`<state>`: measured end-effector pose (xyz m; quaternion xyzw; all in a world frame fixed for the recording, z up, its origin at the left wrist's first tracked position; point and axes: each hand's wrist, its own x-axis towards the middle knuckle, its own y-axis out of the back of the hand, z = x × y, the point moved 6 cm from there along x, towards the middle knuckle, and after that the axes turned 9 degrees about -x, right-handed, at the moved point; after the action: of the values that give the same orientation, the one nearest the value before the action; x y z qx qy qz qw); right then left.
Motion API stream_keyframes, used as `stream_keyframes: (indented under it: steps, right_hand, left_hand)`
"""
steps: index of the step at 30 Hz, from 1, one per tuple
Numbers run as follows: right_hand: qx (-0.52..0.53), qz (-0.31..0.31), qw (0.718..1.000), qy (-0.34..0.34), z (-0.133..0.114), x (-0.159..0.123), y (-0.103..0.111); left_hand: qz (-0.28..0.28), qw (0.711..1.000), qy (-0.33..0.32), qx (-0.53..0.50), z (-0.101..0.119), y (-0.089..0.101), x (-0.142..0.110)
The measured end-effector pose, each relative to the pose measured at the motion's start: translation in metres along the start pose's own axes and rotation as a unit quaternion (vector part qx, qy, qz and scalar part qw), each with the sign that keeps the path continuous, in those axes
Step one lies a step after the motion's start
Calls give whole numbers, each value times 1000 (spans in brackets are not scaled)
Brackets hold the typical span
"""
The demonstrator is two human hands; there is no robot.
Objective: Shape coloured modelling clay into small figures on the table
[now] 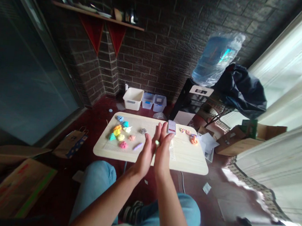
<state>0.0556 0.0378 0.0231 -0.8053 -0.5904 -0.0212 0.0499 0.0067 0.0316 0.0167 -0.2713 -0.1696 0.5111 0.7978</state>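
My left hand (146, 155) and my right hand (163, 151) are raised over the table (184, 160), palms facing and fingers stretched forward. Between the palms sits a small pale green lump of modelling clay (157, 143), touched from both sides. To the left lie a purple clay roll (138, 146), a pink lump (123, 144), a peach lump (131, 138) and a grey lump (143, 130). Yellow clay (117, 132), green clay (112, 137) and blue clay (120, 118) lie farther left. A phone (171, 127) rests just beyond my right hand.
At the table's right end are an orange clay shape (194, 140) and small multicoloured pieces (182, 130). Behind the table stand a white bin (133, 99), clear blue bins (159, 103) and a water dispenser (190, 102). Cardboard boxes (13, 189) flank both sides.
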Motion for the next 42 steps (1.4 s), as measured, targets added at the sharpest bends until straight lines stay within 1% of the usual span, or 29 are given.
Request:
stream_keyframes:
  steps: [1,3,5,6,8,9,10,12,14,16,19,21,23,25,28,30,31,32,33,35,36,37,39,40,42]
  right_hand:
    - [13,13,1000,3,-4,10,7]
    - [35,21,999,11,-11,22,16]
    - [35,5,999,12,-11,20,16]
    - [25,-10,1000,10,-9,14,12]
    - [-6,-43,999,18,-1,-8,-1]
    - [-27,-68,996,41,1,-21,-10]
    - [-48,-80,993,71,3,-35,-17]
    - [-61,-92,990,87,8,-57,-28]
    - [-65,-88,991,83,7,-64,-31]
    - [-51,-68,995,61,1,-55,-25]
    - [6,-20,1000,21,-13,-22,-3]
    - [24,-18,999,22,-23,-5,7]
    - [29,-36,998,33,-26,-4,9]
    - [11,-71,997,43,-23,-24,1]
    - [-51,-152,985,58,-10,-72,-19]
    - [-67,-168,980,89,-5,-95,-27]
    - [-72,-168,978,97,-4,-99,-28]
    - [-74,-160,979,102,-4,-98,-28]
    - [-76,-143,981,104,-6,-90,-25]
    - [-68,-89,988,106,-15,-63,-13]
    - [-60,-54,991,107,-22,-47,-5]
    - [-47,-32,994,95,-27,-31,2]
    - [-11,-23,998,64,-35,-12,10]
    - [-5,-29,998,57,-37,-9,11]
    - [-3,-62,997,50,-34,-21,4]
  left_hand:
    - [-2,1000,-3,2,-3,-4,-7]
    - [-3,1000,-19,2,-7,-9,-18]
    - [1,999,-35,-2,-5,-10,-23]
    - [7,999,-42,-7,-1,-8,-21]
    - [24,998,-51,-21,9,0,-13]
    - [30,998,-56,-29,15,5,-8]
    - [32,997,-64,-37,21,9,-2]
    - [26,994,-92,-58,33,14,6]
    - [12,991,-107,-74,36,14,5]
    - [-13,993,-88,-74,30,7,-4]
    - [-62,995,-36,-66,10,-10,-30]
    - [-89,993,-10,-70,0,-19,-44]
    - [-98,993,-10,-61,0,-21,-47]
    - [-72,996,-39,-31,12,-14,-37]
    - [-5,994,-106,-1,41,6,-10]
    - [-3,990,-143,-8,56,11,3]
    - [-9,989,-145,-15,58,12,6]
    - [-17,990,-135,-25,57,10,6]
    - [-27,993,-113,-35,51,7,2]
    - [-49,995,-57,-61,34,-3,-14]
    - [-70,994,-35,-71,25,-11,-25]
    - [-89,992,-25,-80,17,-18,-37]
    - [-106,992,-8,-71,7,-28,-54]
    - [-108,992,-7,-69,6,-30,-58]
    - [-95,993,-26,-57,15,-28,-54]
